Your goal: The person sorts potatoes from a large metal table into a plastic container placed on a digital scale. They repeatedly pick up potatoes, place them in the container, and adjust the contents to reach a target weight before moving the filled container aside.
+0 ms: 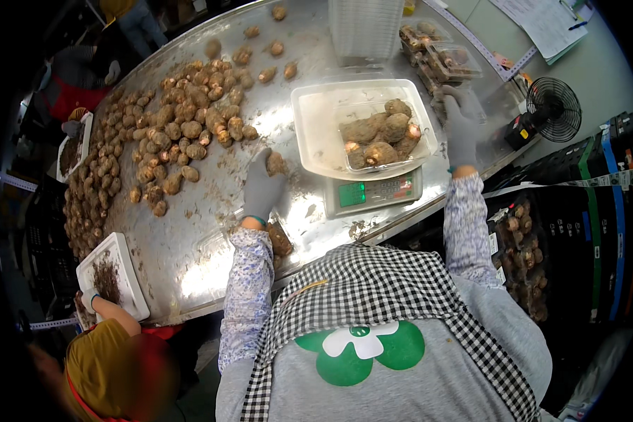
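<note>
My left hand, in a grey glove, is closed around a brown taro corm just above the metal table. Below that wrist lies a clear tray with more corms, partly hidden by my sleeve. My right hand, also gloved in grey, reaches out with fingers stretched and apart, over clear packs of corms at the table's right side. Between my hands, a white tub stands on a digital scale. In the tub sits a clear tray holding several corms.
Loose corms are heaped across the left of the table. Stacked clear trays stand at the back. A black fan is at right, above crates. Co-workers work at left beside white trays.
</note>
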Action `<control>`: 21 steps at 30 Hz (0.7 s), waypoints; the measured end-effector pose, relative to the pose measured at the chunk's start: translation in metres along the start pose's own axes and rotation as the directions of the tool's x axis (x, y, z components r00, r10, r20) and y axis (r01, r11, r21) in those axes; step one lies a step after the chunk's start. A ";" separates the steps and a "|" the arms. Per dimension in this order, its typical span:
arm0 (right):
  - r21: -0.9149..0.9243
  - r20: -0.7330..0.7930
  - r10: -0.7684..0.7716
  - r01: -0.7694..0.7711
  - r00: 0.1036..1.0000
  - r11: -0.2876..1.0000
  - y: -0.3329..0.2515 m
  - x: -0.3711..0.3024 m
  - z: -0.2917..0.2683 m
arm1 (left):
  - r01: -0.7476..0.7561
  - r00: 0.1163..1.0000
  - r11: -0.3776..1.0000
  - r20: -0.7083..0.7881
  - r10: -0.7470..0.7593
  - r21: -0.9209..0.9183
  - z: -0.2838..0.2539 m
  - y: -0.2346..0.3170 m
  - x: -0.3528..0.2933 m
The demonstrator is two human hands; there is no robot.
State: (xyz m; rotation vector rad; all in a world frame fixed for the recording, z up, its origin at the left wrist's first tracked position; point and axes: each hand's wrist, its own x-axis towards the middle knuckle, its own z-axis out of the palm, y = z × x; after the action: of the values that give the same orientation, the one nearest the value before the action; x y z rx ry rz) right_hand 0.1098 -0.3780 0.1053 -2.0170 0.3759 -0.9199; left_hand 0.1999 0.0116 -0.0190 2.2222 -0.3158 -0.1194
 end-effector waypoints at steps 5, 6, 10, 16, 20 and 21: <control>-0.026 0.287 0.459 -0.472 0.841 0.881 0.048 0.034 0.018 | 0.055 0.998 0.921 0.006 -0.062 0.385 0.005 0.033 -0.004; 0.011 0.266 0.470 -0.490 0.842 0.872 0.049 0.035 0.022 | 0.032 0.997 0.922 -0.079 -0.001 0.386 0.003 0.045 -0.008; 0.068 0.106 0.231 -0.239 0.967 0.969 0.062 0.040 0.015 | -0.092 0.945 0.934 -0.266 0.192 0.345 -0.010 0.081 -0.007; 0.089 0.339 -0.057 0.028 0.939 0.996 -0.029 0.004 -0.008 | -0.071 0.920 0.956 -0.351 0.172 0.284 -0.019 0.080 -0.004; -0.233 0.539 -0.257 0.435 0.802 0.870 -0.042 -0.023 0.007 | -0.081 0.951 0.987 -0.285 0.118 0.138 -0.021 0.081 -0.001; -0.207 0.533 -0.328 0.496 0.780 0.843 -0.047 -0.034 0.016 | -0.079 0.954 0.992 -0.281 0.104 0.100 -0.020 0.081 0.000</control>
State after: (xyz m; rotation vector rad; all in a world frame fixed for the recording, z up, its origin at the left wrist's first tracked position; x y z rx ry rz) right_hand 0.0950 -0.3226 0.1219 -2.6264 -0.2308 -0.5901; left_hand 0.1891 -0.0215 0.0567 2.2688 -0.2675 0.2696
